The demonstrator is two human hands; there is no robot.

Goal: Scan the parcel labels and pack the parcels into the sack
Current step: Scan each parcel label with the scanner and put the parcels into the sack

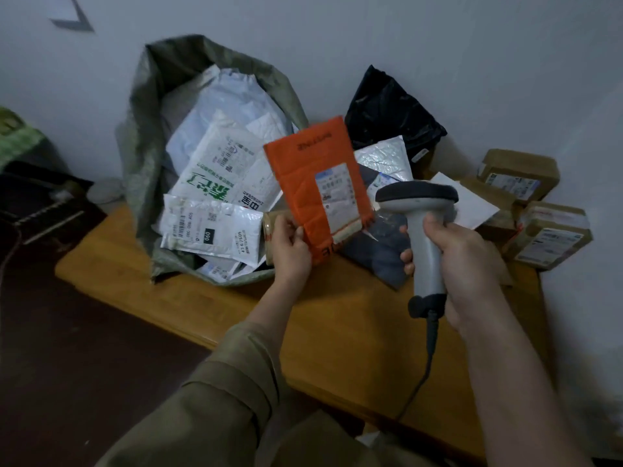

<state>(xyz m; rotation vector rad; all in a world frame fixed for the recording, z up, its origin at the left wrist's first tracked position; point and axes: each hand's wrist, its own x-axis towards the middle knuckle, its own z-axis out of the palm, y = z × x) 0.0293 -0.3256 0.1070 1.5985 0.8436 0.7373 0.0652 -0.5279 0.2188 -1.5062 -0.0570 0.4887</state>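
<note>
My left hand [291, 249] pinches the lower corner of an orange parcel [315, 178] and holds it upright above the wooden table [337, 318]. A white label [335, 190] faces me on its front. My right hand [467, 261] grips the handle of a grey barcode scanner [421, 224], whose dark head sits just right of the label. The green woven sack [141, 156] lies open at the left of the table, with several white parcels [215, 183] inside.
Behind the orange parcel lie a black bag [387, 112], a silver bubble mailer [384, 158] and a dark flat parcel [384, 251]. Several cardboard boxes [546, 237] are stacked at the table's right end. The scanner cable [426, 365] hangs over the front edge. A wall stands close behind.
</note>
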